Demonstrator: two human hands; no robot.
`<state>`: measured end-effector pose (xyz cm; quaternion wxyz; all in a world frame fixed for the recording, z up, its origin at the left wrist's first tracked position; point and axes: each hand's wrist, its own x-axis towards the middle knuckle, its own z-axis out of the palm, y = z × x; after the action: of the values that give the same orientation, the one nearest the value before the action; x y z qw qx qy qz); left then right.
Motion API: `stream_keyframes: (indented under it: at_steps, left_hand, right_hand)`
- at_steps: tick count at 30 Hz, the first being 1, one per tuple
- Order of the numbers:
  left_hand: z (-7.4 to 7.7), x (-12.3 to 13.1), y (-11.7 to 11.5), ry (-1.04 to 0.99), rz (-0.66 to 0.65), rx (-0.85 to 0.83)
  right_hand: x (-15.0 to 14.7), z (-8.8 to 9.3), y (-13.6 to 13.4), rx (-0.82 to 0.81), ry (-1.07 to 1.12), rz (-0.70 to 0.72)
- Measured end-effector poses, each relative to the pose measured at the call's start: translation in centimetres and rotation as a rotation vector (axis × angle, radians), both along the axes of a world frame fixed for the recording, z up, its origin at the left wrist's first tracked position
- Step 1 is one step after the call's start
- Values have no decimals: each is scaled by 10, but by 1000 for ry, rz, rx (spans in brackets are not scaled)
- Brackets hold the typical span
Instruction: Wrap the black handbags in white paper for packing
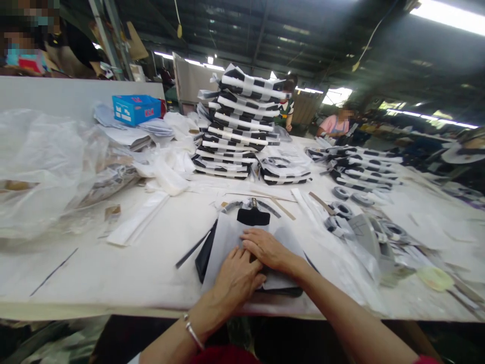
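A black bag (204,258) lies flat on the white table near its front edge, partly covered by a pale translucent sheet (221,237). Its black flap (253,217) shows at the top, with a curved strap or handle beyond it. My left hand (237,275) rests on the sheet, fingers bent and touching the other hand. Just above and to the right, my right hand (263,247) lies across the sheet with its fingers together, partly over the left fingertips. What is under both palms is hidden. A bracelet is on my left wrist.
A tall stack of wrapped black items (238,121) stands at the back centre, with lower stacks (364,169) to its right. Clear plastic (41,172) and a blue box (136,109) are at left. Grey rolls (341,209) and scraps lie at right. People are in the background.
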<state>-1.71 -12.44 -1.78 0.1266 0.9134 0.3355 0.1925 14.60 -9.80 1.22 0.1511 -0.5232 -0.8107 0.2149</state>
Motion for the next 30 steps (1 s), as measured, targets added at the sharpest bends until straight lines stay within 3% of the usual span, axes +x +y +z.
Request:
stream_keyframes:
  at_steps: [4, 8, 10, 14, 17, 19, 22, 30]
  left_hand:
    - [-1, -4, 1, -120, 19, -92]
    - [-11, -3, 3, -184, 170, -174]
    - [-13, -2, 4, -119, 189, -137]
    - [0, 0, 14, 100, 27, -23]
    - [17, 1, 35, 199, -116, -40]
    - [24, 3, 50, 212, -134, -54]
    - [22, 6, 61, 217, -5, -8]
    - [2, 1, 51, 175, 211, 182]
  right_hand:
    - [16, -29, 4, -23, 91, -49]
    - [20, -30, 6, -76, 120, -101]
    - [16, -28, 5, -6, 93, -129]
    - [9, -32, -2, 206, -28, -211]
    - [9, -38, -7, 312, -98, -284]
    - [9, -40, -8, 358, -133, -310]
    - [8, -40, -7, 370, -179, -334]
    - [6, -40, -4, 342, -285, -361]
